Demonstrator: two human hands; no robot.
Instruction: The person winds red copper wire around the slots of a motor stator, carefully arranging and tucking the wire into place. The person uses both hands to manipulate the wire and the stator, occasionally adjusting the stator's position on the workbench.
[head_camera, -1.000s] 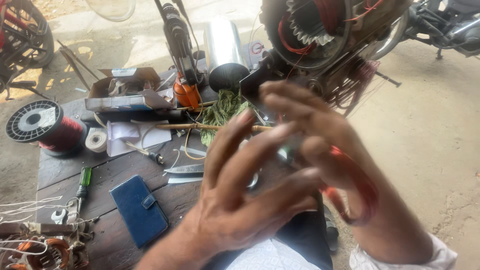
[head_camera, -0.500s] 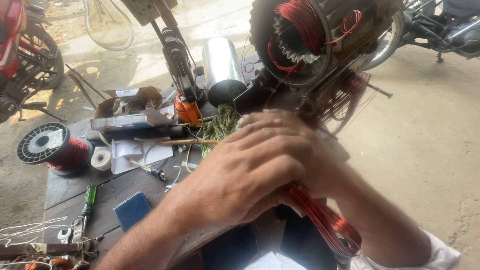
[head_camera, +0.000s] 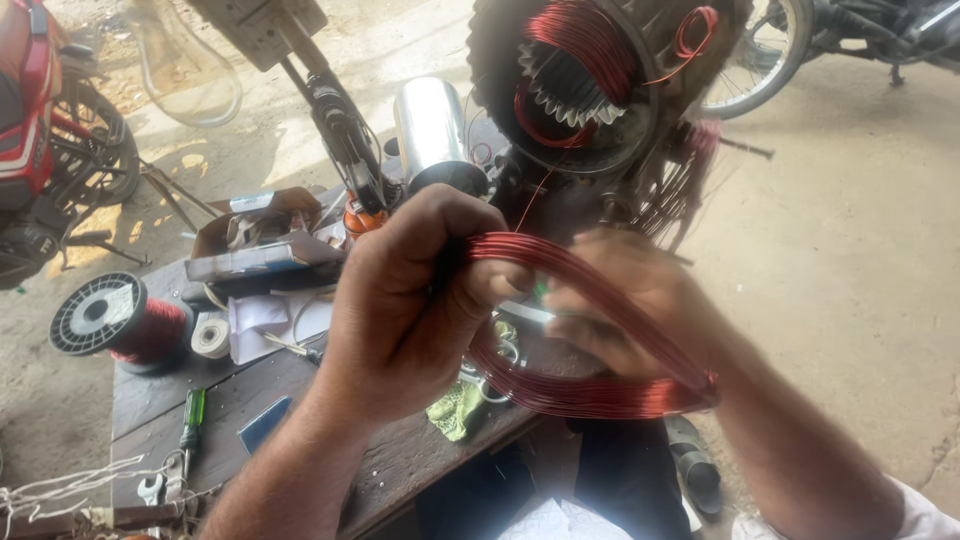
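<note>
Since a moment ago both hands have drawn the coil clear into a loop above the table: left hand clamped on its top, right hand gripping inside it.

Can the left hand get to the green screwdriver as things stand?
Probably not yet. The left hand is closed around the copper wire coil, which the right hand also holds. The screwdriver lies uncovered on the bench, so it would be reachable once the coil is released.
</note>
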